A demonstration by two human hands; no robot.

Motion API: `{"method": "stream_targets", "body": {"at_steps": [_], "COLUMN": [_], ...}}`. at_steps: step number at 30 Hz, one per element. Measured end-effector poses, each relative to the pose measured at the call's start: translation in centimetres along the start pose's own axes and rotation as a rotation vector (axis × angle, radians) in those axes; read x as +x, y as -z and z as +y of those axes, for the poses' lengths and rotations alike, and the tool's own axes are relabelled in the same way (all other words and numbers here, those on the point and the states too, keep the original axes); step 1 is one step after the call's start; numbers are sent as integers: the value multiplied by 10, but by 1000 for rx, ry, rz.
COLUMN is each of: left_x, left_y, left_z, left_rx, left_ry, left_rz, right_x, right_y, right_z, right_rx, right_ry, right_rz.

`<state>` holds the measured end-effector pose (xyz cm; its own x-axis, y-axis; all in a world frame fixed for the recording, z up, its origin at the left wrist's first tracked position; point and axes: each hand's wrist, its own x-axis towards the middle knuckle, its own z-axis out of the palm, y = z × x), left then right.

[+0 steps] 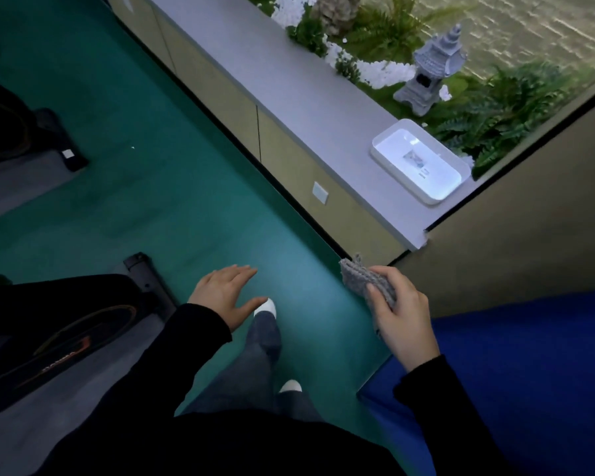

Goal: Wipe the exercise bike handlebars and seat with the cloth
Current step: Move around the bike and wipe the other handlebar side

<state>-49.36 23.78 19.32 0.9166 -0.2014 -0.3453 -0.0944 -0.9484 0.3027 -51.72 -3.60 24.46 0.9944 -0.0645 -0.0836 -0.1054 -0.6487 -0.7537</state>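
Right hand [401, 312]: clamped on grey cloth [364, 280], near right. Left hand [225, 293]: fingers spread, empty, above green floor [158, 187].

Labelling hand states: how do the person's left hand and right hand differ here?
The left hand is open, fingers spread, holding nothing; the right hand is closed on the grey knitted cloth. The left hangs over the green floor, the right near the blue padded surface. Both wear black sleeves.

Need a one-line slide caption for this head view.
Right hand grips the grey cloth above the green floor, left hand open and empty, exercise bike at lower left.
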Motion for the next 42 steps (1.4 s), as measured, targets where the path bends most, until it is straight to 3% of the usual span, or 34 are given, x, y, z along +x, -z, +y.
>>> {"method": "stream_targets", "body": {"at_steps": [16, 29, 42], "left_x": [177, 253, 397], "left_y": [104, 141, 226], "left_z": [-96, -160, -194], "left_rx": [-167, -293, -269], "left_ry": [253, 710, 813], "left_rz": [185, 268, 347], "right_x": [254, 471, 664], "right_y": [-65, -135, -181], "right_z": [-97, -158, -225], "right_rx": [-73, -43, -30], "right_ry": [237, 432, 558], "right_rz": [-122, -418, -559]}}
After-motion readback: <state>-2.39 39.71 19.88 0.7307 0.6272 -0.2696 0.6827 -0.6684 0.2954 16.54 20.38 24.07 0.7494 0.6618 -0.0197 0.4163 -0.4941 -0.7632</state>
